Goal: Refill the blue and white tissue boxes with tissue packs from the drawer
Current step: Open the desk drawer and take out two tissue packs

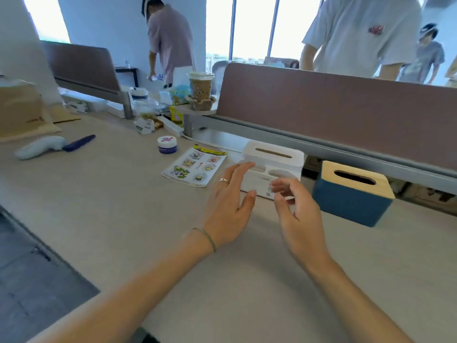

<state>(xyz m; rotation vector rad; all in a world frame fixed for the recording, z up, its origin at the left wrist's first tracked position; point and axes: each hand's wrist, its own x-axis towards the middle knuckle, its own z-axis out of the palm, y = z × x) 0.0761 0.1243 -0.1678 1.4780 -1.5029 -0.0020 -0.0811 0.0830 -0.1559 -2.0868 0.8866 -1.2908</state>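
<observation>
On the beige desk [118, 206] there are many other things: a sheet of cartoon stickers [194, 165] lies just to the left of the white tissue box [273, 167], a small round jar [167, 144] with a white lid stands behind the sheet, and further to the left lie a pale handheld device [37, 149] and a dark blue object [79, 142] touching it. A brown paper bag [21, 110] is at the far left edge. A brownish partition [333, 112] runs behind the boxes, and a drink cup [200, 86] stands on a small shelf at its left end. Behind the partition some people are standing. The white tissue box is near the partition, and the blue tissue box [351, 199] with a wooden lid stands just to its right, apart from it. Both hands are in front of the white box. The left hand [230, 209] has its fingers spread and rather straight, the fingertips near the left front corner of the box; I cannot tell if they touch it. The right hand [296, 214] has loosely curled fingers before the front face with the barcode label, and it holds nothing.
</observation>
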